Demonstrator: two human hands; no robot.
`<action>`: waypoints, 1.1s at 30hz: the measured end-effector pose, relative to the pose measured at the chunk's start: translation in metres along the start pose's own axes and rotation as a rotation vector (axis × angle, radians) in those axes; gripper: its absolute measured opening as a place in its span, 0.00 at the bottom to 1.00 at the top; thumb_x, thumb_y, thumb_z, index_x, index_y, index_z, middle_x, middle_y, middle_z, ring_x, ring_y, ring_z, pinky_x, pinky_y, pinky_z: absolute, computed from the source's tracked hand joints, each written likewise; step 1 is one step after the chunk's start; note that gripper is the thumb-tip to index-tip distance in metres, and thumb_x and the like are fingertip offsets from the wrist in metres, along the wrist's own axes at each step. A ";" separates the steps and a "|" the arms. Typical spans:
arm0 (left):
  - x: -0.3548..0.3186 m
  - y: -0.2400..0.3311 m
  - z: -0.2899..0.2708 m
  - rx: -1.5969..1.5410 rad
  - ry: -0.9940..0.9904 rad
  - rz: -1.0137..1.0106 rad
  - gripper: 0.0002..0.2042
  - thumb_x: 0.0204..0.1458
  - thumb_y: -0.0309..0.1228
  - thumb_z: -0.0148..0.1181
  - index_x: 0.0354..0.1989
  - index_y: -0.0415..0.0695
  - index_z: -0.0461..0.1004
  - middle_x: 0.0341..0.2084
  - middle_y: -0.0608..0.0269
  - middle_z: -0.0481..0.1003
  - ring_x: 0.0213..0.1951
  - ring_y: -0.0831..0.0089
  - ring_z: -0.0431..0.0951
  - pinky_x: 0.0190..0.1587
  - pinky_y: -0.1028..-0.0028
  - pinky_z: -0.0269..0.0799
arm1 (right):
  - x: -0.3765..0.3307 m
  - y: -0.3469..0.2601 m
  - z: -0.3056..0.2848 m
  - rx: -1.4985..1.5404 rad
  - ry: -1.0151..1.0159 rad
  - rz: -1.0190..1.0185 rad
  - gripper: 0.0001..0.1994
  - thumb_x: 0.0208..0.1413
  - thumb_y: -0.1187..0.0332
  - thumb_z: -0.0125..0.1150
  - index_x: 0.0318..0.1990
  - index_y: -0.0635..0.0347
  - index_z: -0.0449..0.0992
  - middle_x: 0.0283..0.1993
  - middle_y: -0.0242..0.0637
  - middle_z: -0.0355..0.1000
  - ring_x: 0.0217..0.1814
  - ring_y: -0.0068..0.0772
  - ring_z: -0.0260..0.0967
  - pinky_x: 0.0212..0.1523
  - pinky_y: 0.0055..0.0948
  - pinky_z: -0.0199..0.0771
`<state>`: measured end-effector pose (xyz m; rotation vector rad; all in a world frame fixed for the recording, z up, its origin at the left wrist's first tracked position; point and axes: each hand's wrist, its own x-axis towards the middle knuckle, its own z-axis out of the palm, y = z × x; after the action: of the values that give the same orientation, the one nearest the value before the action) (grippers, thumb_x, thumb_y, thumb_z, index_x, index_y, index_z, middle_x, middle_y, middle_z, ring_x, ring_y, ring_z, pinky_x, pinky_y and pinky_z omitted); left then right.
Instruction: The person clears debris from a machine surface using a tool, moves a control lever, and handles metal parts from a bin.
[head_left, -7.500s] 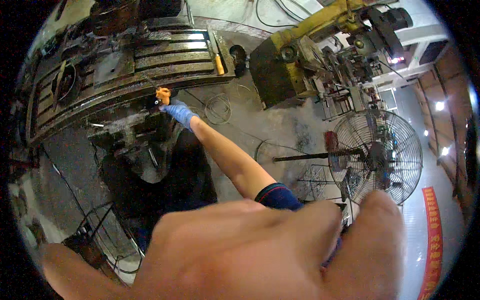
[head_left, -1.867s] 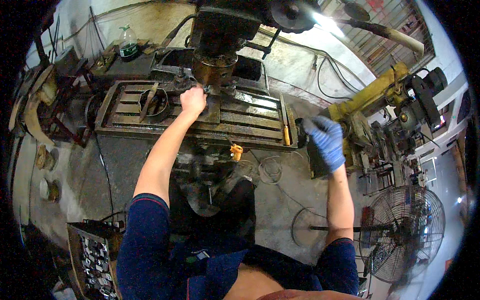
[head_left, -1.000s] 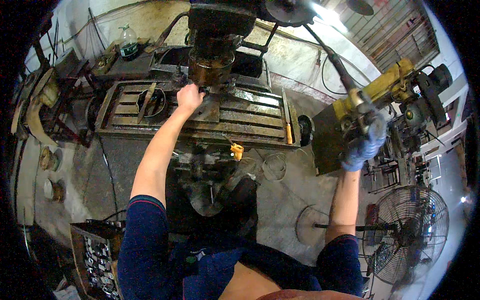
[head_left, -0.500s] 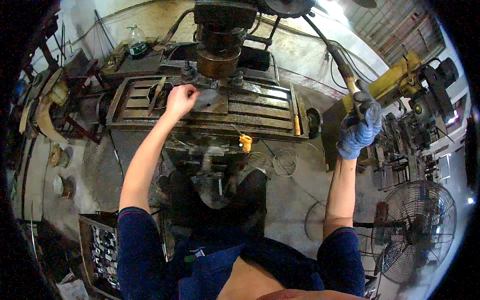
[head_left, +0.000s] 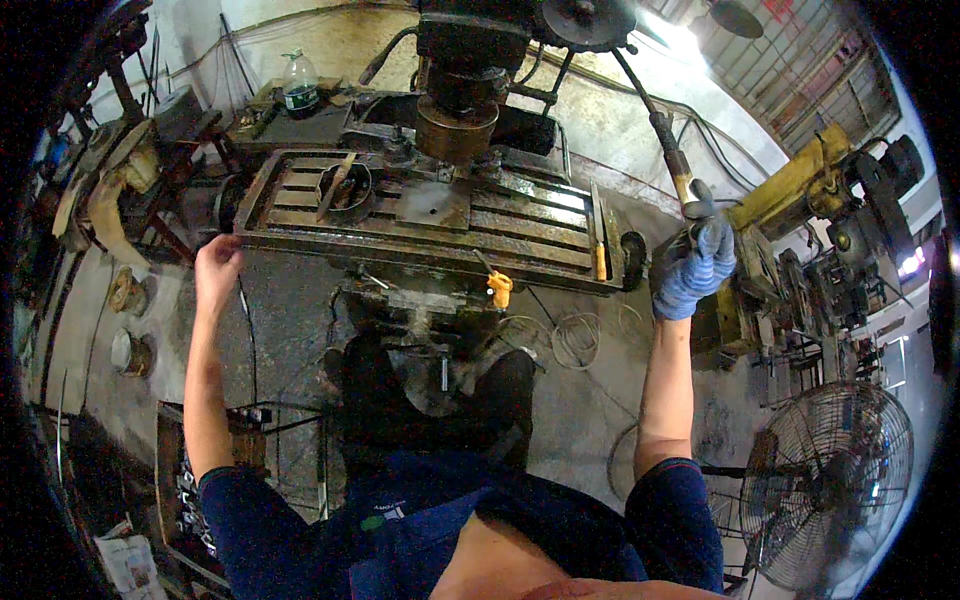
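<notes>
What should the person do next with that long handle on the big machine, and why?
Probably pull the long black lever down a little. The gloved right hand is closed around its lower end, and the round brown spindle head hangs above the flat grey metal plate on the slotted table. The bare left hand rests at the table's left corner.

Gloved right hand [head_left: 694,268] gripping lever handle [head_left: 676,180], bare left hand [head_left: 217,266] at milling table [head_left: 300,232] edge

Green-capped plastic bottle [head_left: 299,86] on shelf behind mill. Yellow machine [head_left: 800,195] far right, standing fan [head_left: 838,482] below it. Wire coils [head_left: 575,340] on floor. Orange-handled file [head_left: 597,250] lying on slotted tabletop [head_left: 530,215], right end.
</notes>
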<state>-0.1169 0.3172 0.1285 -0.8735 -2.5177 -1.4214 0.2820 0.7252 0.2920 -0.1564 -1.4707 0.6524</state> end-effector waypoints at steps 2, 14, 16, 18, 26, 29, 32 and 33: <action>-0.013 -0.018 -0.024 0.134 -0.011 -0.074 0.09 0.42 0.20 0.52 0.33 0.33 0.71 0.24 0.60 0.74 0.27 0.74 0.73 0.32 0.76 0.68 | -0.003 0.002 0.002 0.007 -0.006 -0.021 0.16 0.53 0.60 0.48 0.31 0.67 0.73 0.33 0.40 0.71 0.35 0.24 0.62 0.42 0.25 0.58; -0.092 -0.063 -0.134 0.066 0.306 -0.372 0.08 0.48 0.26 0.54 0.33 0.34 0.71 0.21 0.61 0.72 0.20 0.78 0.70 0.19 0.75 0.66 | -0.018 0.019 -0.002 0.033 -0.054 0.064 0.20 0.51 0.59 0.55 0.43 0.69 0.72 0.34 0.35 0.72 0.33 0.24 0.64 0.38 0.26 0.64; -0.117 -0.097 -0.161 0.014 0.421 -0.335 0.08 0.47 0.25 0.53 0.35 0.35 0.71 0.21 0.63 0.72 0.23 0.79 0.70 0.21 0.76 0.69 | -0.022 0.046 -0.017 0.081 0.005 0.093 0.16 0.50 0.64 0.55 0.43 0.67 0.73 0.32 0.33 0.72 0.30 0.23 0.63 0.32 0.24 0.63; -0.139 -0.102 -0.179 -0.032 0.450 -0.329 0.09 0.45 0.24 0.54 0.35 0.34 0.71 0.23 0.64 0.72 0.24 0.80 0.70 0.26 0.77 0.71 | -0.016 0.027 -0.007 -0.231 0.067 0.067 0.05 0.49 0.71 0.52 0.29 0.61 0.73 0.20 0.23 0.58 0.22 0.17 0.51 0.23 0.19 0.51; -0.242 -0.104 -0.233 0.330 0.319 -0.506 0.11 0.42 0.24 0.54 0.35 0.32 0.72 0.22 0.57 0.75 0.22 0.75 0.72 0.27 0.75 0.68 | 0.016 0.056 -0.044 -0.777 -0.079 -0.721 0.08 0.49 0.69 0.52 0.30 0.64 0.74 0.29 0.42 0.72 0.30 0.41 0.70 0.30 0.35 0.70; -0.278 -0.103 -0.226 0.143 0.211 -0.711 0.11 0.42 0.26 0.56 0.34 0.32 0.71 0.21 0.56 0.75 0.20 0.75 0.71 0.25 0.75 0.68 | 0.015 0.010 -0.013 -0.572 -0.104 -0.800 0.06 0.48 0.72 0.55 0.30 0.65 0.73 0.31 0.42 0.73 0.31 0.41 0.70 0.31 0.35 0.71; -0.284 -0.107 -0.204 0.401 0.066 -0.876 0.17 0.39 0.30 0.61 0.37 0.33 0.73 0.29 0.52 0.75 0.24 0.70 0.75 0.30 0.72 0.71 | 0.014 0.001 0.000 -0.446 -0.126 -0.760 0.05 0.48 0.73 0.56 0.31 0.65 0.73 0.33 0.42 0.73 0.32 0.40 0.70 0.32 0.34 0.71; -0.282 -0.105 -0.197 0.383 0.050 -0.903 0.18 0.38 0.31 0.62 0.37 0.34 0.73 0.32 0.51 0.75 0.27 0.67 0.77 0.32 0.70 0.72 | 0.015 0.003 0.000 -0.396 -0.125 -0.728 0.05 0.48 0.73 0.56 0.31 0.65 0.73 0.33 0.42 0.73 0.33 0.40 0.70 0.32 0.34 0.71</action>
<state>0.0265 -0.0039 0.0536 0.4248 -3.1200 -0.9735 0.2810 0.7353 0.3032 0.1200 -1.6240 -0.2245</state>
